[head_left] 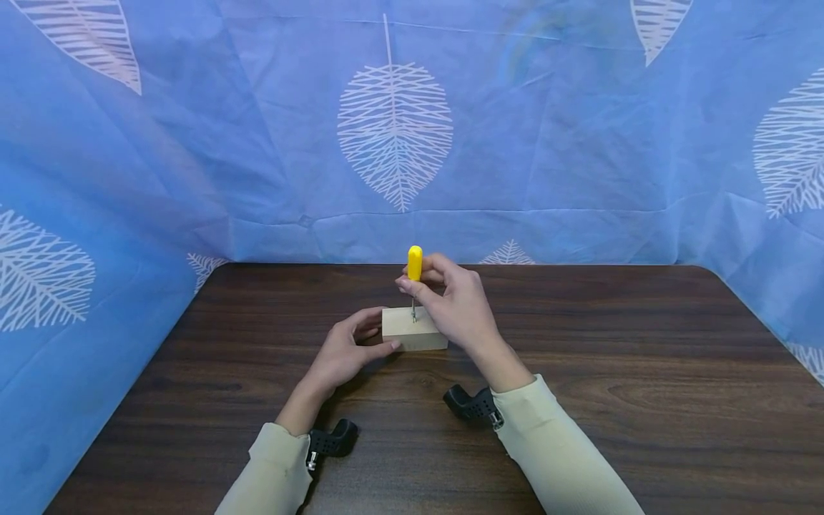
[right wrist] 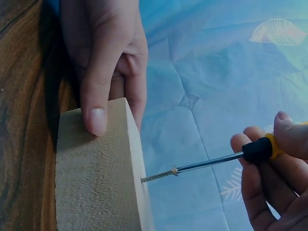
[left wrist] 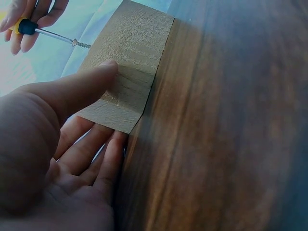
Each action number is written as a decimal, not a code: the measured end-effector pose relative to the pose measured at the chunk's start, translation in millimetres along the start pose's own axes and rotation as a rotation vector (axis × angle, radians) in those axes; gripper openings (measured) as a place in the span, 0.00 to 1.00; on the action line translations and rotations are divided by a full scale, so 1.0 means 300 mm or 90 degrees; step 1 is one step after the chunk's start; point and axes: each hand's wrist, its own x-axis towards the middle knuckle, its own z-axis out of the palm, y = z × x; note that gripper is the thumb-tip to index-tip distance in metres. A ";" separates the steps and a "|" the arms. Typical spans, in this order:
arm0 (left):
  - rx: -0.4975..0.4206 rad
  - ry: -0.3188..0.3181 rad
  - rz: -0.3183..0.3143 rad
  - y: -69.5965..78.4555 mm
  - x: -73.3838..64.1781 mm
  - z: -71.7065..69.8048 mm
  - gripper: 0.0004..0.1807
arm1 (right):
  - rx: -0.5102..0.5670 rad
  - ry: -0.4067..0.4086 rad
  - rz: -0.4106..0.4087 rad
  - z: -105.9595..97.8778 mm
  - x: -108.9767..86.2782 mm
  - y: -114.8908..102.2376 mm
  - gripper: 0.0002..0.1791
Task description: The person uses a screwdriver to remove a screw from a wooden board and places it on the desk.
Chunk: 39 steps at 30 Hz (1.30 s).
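Note:
A pale wooden block (head_left: 412, 330) lies on the dark wooden table (head_left: 631, 372). My left hand (head_left: 344, 352) grips its left end, thumb on the near face and fingers behind, as the left wrist view also shows. A screw (right wrist: 161, 176) stands in the block's top face with much of its thread exposed. My right hand (head_left: 460, 304) holds a yellow-handled screwdriver (head_left: 415, 263) upright above the block. In the right wrist view the screwdriver's metal shaft (right wrist: 211, 162) meets the screw head, and thumb and fingers pinch the handle near its black collar (right wrist: 257, 149).
A blue cloth with white leaf prints (head_left: 395, 129) hangs behind the table and along its sides. Black wrist mounts (head_left: 335, 438) are strapped at both cuffs, low over the table. The tabletop stretches out on both sides of the block.

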 end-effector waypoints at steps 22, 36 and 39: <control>0.001 0.004 -0.008 -0.004 -0.002 -0.002 0.35 | 0.052 -0.040 0.016 -0.007 0.002 -0.002 0.11; 0.009 0.008 -0.016 0.008 -0.002 0.002 0.35 | -0.013 0.029 0.008 -0.006 -0.001 0.005 0.11; 0.009 0.006 -0.015 0.011 -0.004 0.001 0.35 | -0.020 0.044 -0.020 -0.007 0.000 0.008 0.10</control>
